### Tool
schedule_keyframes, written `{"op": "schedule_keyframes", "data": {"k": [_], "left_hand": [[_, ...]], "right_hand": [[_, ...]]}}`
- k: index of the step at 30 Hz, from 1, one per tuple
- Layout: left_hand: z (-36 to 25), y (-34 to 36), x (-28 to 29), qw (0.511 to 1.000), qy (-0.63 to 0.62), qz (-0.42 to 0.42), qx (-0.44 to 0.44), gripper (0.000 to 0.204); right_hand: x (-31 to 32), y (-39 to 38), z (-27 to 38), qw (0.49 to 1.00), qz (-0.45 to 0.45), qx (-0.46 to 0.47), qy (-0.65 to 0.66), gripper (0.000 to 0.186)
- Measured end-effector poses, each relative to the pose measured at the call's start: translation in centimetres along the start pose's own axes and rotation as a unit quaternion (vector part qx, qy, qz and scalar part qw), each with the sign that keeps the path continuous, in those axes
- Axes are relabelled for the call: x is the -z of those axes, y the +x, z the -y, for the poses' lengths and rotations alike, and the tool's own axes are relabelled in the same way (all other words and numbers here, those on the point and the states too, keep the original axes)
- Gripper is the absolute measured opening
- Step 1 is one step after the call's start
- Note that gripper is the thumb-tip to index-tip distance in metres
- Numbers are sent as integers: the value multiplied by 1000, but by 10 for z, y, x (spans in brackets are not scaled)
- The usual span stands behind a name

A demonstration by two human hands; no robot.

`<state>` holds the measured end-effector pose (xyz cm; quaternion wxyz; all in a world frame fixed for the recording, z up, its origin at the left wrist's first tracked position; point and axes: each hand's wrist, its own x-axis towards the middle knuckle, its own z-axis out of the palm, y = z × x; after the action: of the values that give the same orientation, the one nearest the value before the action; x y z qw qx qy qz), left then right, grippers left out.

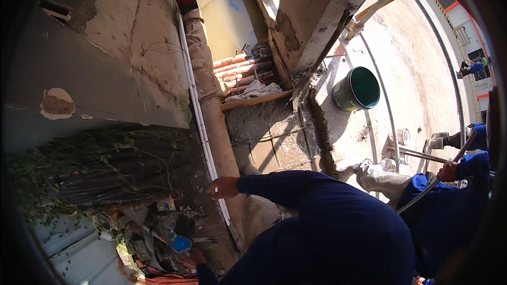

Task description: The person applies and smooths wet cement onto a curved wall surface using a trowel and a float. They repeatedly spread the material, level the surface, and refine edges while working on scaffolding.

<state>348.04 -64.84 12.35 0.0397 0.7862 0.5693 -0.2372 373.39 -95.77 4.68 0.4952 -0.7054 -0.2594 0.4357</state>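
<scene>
My right hand (224, 187) reaches left over the two white pipes (198, 119), its fingertips at their far side. Its fingers look loosely bent and apart; I cannot tell how firmly they touch the pipes. Lower down, my left hand (193, 260) is over a heap of debris, with its fingers spread and nothing seen in them. Just above it lies a flat bright-blue piece (180, 243), apart from the fingers as far as I can see. The pipes run along a ledge wrapped in brown cloth (202, 68). My blue sleeves and body hide much of the lower middle.
Wet concrete (251, 121) lies behind a wooden board (257, 100), with red pipes (235, 68) and muddy water (224, 16) beyond. A dark green bucket (357, 89) stands right of a broken edge. At right a co-worker in blue grips a pole (437, 180). Vines (100, 163) hang left.
</scene>
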Motion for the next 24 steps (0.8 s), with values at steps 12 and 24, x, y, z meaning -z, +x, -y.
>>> {"op": "schedule_keyframes", "data": {"k": [12,24], "left_hand": [[-35,67,-61,945,-210,-206,-142,52],[-131,-19,-83,741,-394,203,-504,42]], "right_hand": [[253,-339,-171,823,-380,-399,-140,40],[567,-449,-237,669,-717,-194,-24,69]]}}
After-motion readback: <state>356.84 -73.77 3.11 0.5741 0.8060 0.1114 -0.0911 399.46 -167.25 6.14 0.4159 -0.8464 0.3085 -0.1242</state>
